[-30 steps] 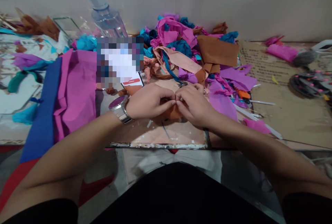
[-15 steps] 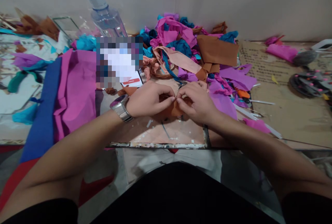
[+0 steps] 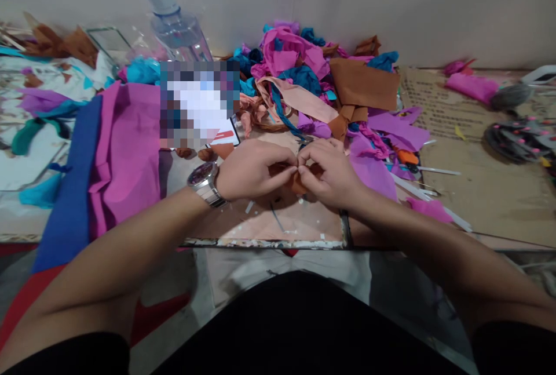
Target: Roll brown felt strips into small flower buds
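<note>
My left hand (image 3: 252, 167), with a silver watch (image 3: 204, 182) on its wrist, and my right hand (image 3: 332, 173) meet fingertip to fingertip over the middle of the table. Both pinch a small piece of brown crepe paper (image 3: 299, 181), which is mostly hidden under the fingers. The hands rest above a peach sheet (image 3: 260, 224) lying on a glass-like board near the table's front edge. A pile of crepe paper scraps (image 3: 304, 73) in pink, teal, brown and purple lies just beyond the hands.
A clear water bottle (image 3: 176, 21) stands at the back left. Folded magenta paper (image 3: 125, 155) and blue paper (image 3: 72, 189) lie to the left. An orange-handled tool (image 3: 408, 157) and thin sticks lie right of the hands. Cardboard (image 3: 478, 178) covers the right side, with a dark bundle (image 3: 521, 137) on it.
The hands stayed together on the brown paper and their fingers shifted slightly. The brown piece looks more gathered between the fingertips than before.
</note>
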Available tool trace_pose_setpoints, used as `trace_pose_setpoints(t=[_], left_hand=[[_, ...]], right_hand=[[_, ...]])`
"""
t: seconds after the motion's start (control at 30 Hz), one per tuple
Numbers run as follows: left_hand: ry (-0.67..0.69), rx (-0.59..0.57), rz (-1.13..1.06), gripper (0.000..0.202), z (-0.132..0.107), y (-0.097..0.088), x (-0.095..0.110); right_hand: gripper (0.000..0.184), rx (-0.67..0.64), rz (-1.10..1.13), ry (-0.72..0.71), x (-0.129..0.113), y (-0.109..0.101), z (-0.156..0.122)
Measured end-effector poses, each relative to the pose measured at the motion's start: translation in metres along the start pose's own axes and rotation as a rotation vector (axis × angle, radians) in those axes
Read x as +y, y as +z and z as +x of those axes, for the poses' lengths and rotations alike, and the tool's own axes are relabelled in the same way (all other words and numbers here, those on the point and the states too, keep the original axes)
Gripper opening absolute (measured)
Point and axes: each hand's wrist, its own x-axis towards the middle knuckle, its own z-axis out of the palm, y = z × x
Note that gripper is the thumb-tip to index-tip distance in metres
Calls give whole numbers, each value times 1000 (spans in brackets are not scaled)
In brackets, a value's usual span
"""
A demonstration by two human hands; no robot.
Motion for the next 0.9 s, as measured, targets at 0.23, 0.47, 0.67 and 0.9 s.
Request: trace_pose_setpoints(t=[0.23, 0.47, 0.67, 0.9], left_hand=[[-26, -66, -45, 20, 2, -5, -2], [-89, -134, -158, 22, 4, -21, -15], [-164, -114, -110, 24, 4, -27, -24], [-240, -37, 58, 27, 4, -28, -30]], right_hand=[[4, 13, -10, -2, 1, 0, 1], [2, 54, -93, -9, 2, -7, 3], [4, 117, -146, 1, 6, -12, 3], [3, 162, -182, 49, 9, -13, 3]])
